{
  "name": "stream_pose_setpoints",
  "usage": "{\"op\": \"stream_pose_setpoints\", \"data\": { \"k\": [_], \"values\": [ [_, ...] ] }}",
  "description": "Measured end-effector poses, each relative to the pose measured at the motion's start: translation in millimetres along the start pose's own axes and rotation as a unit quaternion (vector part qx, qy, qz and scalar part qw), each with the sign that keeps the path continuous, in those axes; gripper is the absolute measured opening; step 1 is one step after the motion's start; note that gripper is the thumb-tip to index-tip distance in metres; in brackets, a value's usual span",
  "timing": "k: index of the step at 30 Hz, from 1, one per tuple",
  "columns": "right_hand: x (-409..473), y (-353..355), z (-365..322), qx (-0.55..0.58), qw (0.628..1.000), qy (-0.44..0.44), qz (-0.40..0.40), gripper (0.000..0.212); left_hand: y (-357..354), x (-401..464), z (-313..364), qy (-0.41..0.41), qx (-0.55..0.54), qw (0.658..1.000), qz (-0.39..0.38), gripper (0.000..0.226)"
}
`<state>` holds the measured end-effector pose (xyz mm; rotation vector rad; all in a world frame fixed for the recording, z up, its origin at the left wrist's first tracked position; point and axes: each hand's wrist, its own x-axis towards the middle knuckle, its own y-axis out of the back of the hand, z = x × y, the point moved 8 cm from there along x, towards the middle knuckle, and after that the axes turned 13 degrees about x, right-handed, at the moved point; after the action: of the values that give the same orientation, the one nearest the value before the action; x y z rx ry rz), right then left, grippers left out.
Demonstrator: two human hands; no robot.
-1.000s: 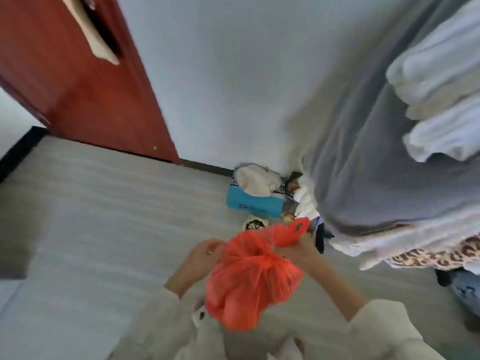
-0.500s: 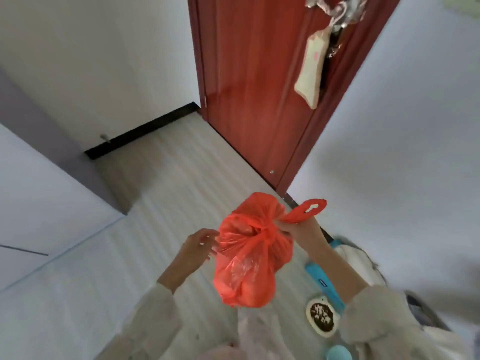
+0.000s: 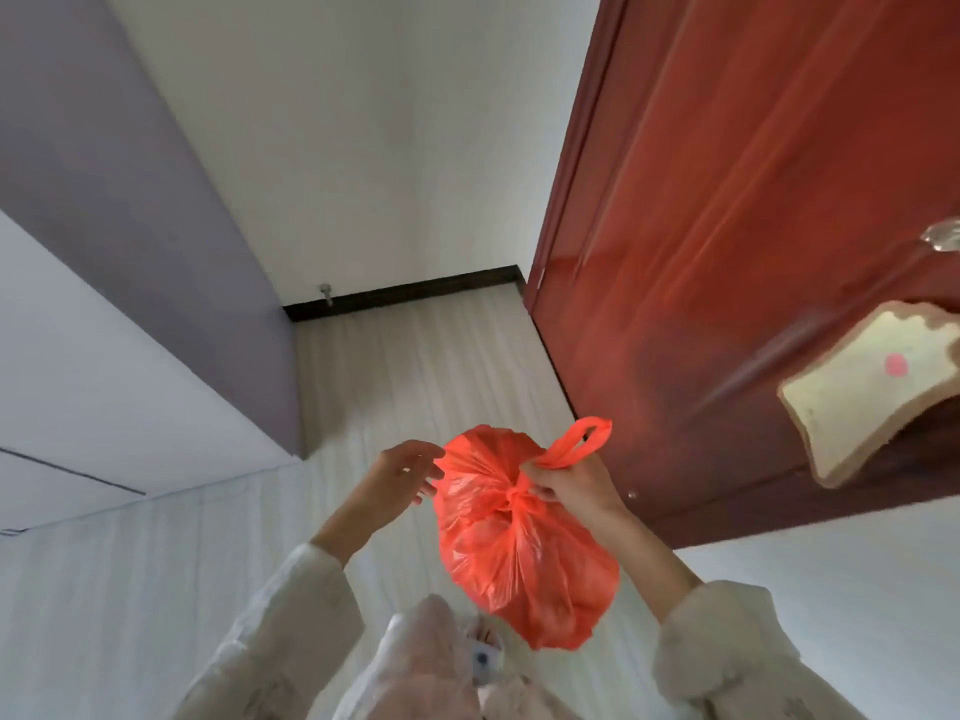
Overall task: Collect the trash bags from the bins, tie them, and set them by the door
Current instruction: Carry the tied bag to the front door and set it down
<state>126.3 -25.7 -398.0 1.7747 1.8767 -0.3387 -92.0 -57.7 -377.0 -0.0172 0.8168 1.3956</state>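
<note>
A bulging, crinkled orange-red plastic trash bag is held in mid-air above pale flooring, its neck gathered into a knot, one loop handle sticking up, beside a red-brown door.

A thin orange plastic trash bag is crinkled all over and faintly see-through, with a soft sheen on its creases; its neck is bunched into a tight twist and one handle loop sticks up, smooth and flat. The door is red-brown wood with a glossy lacquer that reflects light in long streaks. A shiny metal handle shows at its edge, with a matt cream tag that looks like card or cloth hanging below. The floor is pale wood-grain, satin rather than glossy. The walls are matt painted plaster. The sleeves are cream, soft, slightly fuzzy cloth.
</note>
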Motion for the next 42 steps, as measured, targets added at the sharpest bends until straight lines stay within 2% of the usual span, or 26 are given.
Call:
{"op": "stream_pose_setpoints", "data": {
  "k": [5, 10, 14, 21, 25, 29, 33, 38, 42],
  "values": [
    [103.7, -0.1, -63.7, -0.027, 1.0, -0.001, -0.008, 0.013, 34.1, 93.8, 16.8, 0.032, -0.014, 0.999, 0.029, 0.024],
    [218.4, -14.7, -126.2, -0.056, 0.998, 0.011, -0.009, 0.025, 70.4, 208.3, 54.4, 0.027, -0.028, 0.999, 0.019, 0.023],
    [301.5, -21.4, -179.6, -0.046, 0.999, 0.018, 0.005, 0.025, 108.1, 298.9, 96.2, 0.023, -0.022, 0.999, 0.009, 0.023],
    [433.1, -26.5, -239.3, 0.049, 0.997, -0.059, -0.013, 0.019, 151.9, 427.7, 154.2, 0.034, -0.001, 0.999, -0.008, 0.022],
    [519.3, -41.9, -258.9, 0.027, 0.995, -0.083, -0.056, 0.018, 158.6, 500.6, 154.6, 0.07, -0.005, 0.998, -0.001, 0.022],
    [608.7, -55.2, -249.6, -0.005, 0.99, -0.095, -0.101, 0.021, 151.1, 574.1, 140.0, 0.111, -0.022, 0.993, 0.026, 0.023],
    [695.7, -60.5, -212.7, -0.055, 0.985, -0.109, -0.122, 0.018, 122.3, 642.5, 113.3, 0.15, -0.047, 0.987, 0.037, 0.019],
    [797.3, -70.0, -142.6, -0.066, 0.983, -0.141, -0.097, 0.021, 80.4, 728.0, 62.8, 0.19, -0.04, 0.981, 0.025, 0.021],
    [871.6, -73.4, -86.2, -0.062, 0.984, -0.154, -0.057, 0.019, 57.6, 795.2, 25.0, 0.189, -0.013, 0.982, 0.022, 0.021]
  ]
}}
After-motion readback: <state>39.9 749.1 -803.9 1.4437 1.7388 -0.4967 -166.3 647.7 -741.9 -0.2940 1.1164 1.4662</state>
